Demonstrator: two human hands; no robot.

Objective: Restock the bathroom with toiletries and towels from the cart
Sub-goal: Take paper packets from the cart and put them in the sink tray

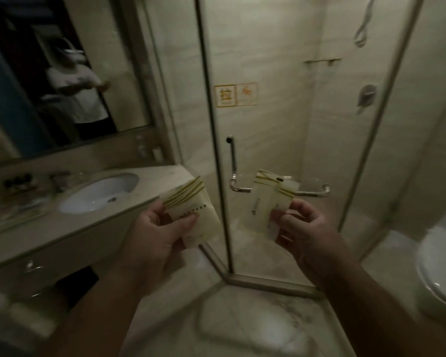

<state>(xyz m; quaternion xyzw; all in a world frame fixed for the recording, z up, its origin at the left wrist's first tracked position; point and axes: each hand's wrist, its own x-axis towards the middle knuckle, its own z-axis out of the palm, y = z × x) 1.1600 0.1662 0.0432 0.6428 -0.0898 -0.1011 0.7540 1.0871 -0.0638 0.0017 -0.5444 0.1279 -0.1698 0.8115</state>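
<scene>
Bare forearms (pixel 106 305), in the mirror (pixel 16 104) a white short-sleeved shirt (pixel 81 99), dark trousers (pixel 98 131)

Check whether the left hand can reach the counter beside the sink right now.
Probably yes: the left hand, holding packets, hangs just off the counter edge, with nothing between them.

Cream gold-striped toiletry packets (pixel 195 212), handheld

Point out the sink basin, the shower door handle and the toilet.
sink basin (pixel 93 195), head view, on the white bowl.
shower door handle (pixel 233 161), head view, on the upright bar.
toilet (pixel 438 261), head view, on its white top.
</scene>
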